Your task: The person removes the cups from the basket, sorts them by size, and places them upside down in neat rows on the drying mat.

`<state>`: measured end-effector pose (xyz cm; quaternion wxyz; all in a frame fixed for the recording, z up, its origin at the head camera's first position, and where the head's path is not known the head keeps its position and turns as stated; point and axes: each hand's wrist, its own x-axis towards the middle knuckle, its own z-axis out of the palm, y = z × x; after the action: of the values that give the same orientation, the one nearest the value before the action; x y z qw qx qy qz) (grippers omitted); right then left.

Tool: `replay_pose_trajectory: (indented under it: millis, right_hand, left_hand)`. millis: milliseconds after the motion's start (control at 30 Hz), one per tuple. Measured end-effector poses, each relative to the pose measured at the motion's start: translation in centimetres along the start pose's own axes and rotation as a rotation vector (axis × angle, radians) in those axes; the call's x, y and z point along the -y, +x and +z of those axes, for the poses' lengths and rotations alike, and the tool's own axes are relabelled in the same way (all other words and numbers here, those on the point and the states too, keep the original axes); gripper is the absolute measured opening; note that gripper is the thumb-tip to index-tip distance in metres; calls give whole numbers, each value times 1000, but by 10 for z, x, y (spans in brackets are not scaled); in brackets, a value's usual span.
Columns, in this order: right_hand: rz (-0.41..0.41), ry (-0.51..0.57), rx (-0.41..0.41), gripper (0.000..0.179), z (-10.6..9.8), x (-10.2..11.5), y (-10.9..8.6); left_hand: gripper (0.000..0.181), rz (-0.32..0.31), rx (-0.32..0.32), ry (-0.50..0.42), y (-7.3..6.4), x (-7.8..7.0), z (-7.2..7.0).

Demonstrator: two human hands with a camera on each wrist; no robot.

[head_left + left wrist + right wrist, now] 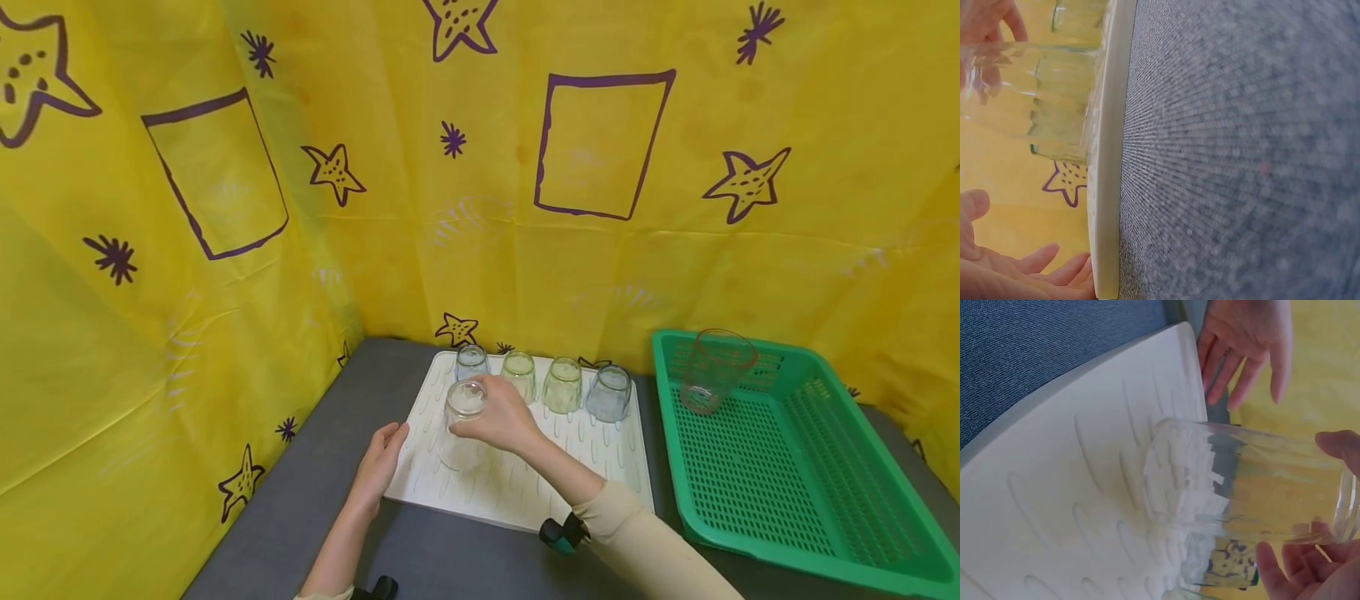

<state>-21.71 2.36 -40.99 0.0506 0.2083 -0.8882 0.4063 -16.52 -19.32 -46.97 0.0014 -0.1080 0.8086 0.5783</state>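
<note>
My right hand (498, 414) grips a tall clear drinking glass (459, 433) near its base, which faces up. The glass's wide mouth points down at the left part of a white ridged draining tray (525, 492); whether the rim touches the tray I cannot tell. In the right wrist view the fingers and thumb hold the narrow end of the glass (1241, 481). My left hand (378, 462) has relaxed fingers and holds nothing, beside the tray's left edge. Along the tray's back stand a bluish glass (472, 364), two green glasses (562, 387) and another bluish glass (609, 394), upside down.
A green plastic basket (682, 492) stands right of the tray, with a tall pinkish glass (712, 375) in its back left corner. Yellow patterned cloth (405, 267) hangs close behind and to the left. The tray lies on a dark grey tabletop (450, 554).
</note>
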Motion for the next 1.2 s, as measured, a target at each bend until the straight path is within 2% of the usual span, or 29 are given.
replay_pose_trajectory:
  millis: [133, 367, 533, 700, 967, 1200]
  right_hand:
    - [27, 22, -4, 74, 5, -2, 1]
    - [37, 47, -11, 74, 8, -2, -1]
    - [64, 74, 14, 77, 7, -2, -3]
    - [53, 95, 30, 80, 2, -4, -8]
    - [53, 145, 43, 79, -18, -3, -24]
    - [173, 222, -8, 68, -55, -7, -46]
  left_hand:
    - [72, -1, -7, 3, 0, 0, 2]
    - [71, -1, -13, 10, 1, 0, 4]
    - [69, -4, -19, 24, 1, 0, 5]
    - [68, 3, -25, 31, 0, 0, 6]
    - [68, 14, -26, 38, -1, 1, 6]
    - [67, 30, -19, 57, -2, 3, 5]
